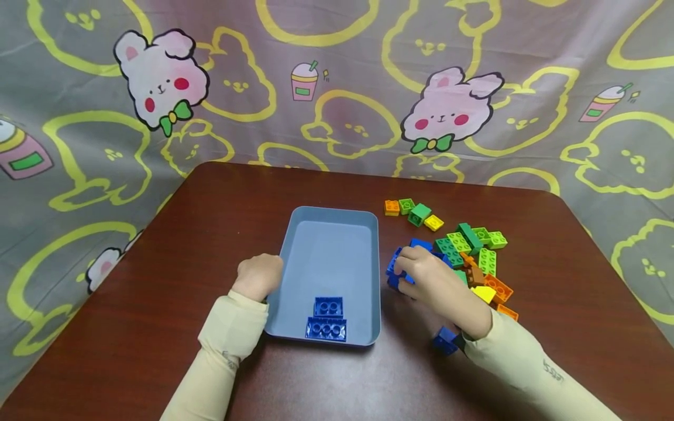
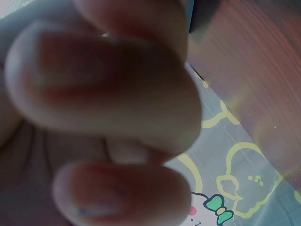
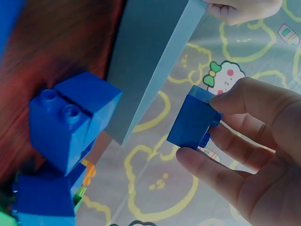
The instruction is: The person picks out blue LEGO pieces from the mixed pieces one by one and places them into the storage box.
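My right hand (image 1: 429,275) pinches a blue toy brick (image 3: 190,120) between thumb and fingers, its studs turned toward the palm. Just right of the blue-grey tray (image 1: 337,251), this hand is over a cluster of blue bricks (image 3: 75,108). My left hand (image 1: 258,278) is curled into a fist against the tray's left rim, and nothing shows between its fingers (image 2: 117,94) in the left wrist view. Inside the tray, at the near end, a short blue brick (image 1: 329,307) lies beside a longer blue brick (image 1: 326,330), both with their hollow undersides up.
Green bricks (image 1: 449,251), orange bricks (image 1: 497,287) and a yellow brick (image 1: 483,293) lie heaped beyond my right wrist. Several small bricks (image 1: 419,214) form a row farther back. One blue brick (image 1: 446,340) sits under the right forearm. A patterned curtain (image 1: 347,76) hangs behind the brown table (image 1: 237,199).
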The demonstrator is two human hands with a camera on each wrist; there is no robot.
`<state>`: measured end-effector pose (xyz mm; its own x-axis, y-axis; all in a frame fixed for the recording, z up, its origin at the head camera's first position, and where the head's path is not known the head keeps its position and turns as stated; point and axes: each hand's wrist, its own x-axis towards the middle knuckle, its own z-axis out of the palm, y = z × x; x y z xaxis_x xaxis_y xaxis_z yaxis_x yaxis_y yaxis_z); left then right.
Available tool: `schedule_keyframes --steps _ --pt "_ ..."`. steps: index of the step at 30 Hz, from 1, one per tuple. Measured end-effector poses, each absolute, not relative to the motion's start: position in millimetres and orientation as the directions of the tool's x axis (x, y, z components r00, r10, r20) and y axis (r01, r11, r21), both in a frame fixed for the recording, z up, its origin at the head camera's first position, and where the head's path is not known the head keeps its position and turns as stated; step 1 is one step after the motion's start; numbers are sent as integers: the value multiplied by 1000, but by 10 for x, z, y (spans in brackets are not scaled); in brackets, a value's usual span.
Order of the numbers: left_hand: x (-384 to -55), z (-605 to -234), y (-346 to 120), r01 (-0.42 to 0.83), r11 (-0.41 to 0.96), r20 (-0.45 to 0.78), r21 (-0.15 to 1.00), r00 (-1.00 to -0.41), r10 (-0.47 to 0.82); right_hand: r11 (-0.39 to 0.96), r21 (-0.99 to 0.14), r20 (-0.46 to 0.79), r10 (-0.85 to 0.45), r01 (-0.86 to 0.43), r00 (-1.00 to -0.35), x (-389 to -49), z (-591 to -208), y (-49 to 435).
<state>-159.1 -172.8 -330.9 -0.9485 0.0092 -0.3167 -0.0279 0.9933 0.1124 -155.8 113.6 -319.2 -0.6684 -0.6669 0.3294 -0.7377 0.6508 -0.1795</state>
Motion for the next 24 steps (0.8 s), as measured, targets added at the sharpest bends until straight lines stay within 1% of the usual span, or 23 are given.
schedule_keyframes --steps 8,16,20,24 --pt "-1589 -3309 -1732 -30 993 -321 116 -947 9 623 -182 334 -689 -761 -643 -1638 -3172 976" --pt "-1573 -3303 -1726 -27 992 -315 121 -949 13 560 -156 349 -739 -814 -576 -1696 -3216 786" --pt "-1568 -3300 -1728 -21 993 -310 115 -951 16 533 -137 340 -767 -835 -545 -1727 -3236 679" --pt "-1569 -3306 -1732 -18 993 -305 117 -952 19 506 -141 315 -791 -851 -524 -1758 -3268 583"
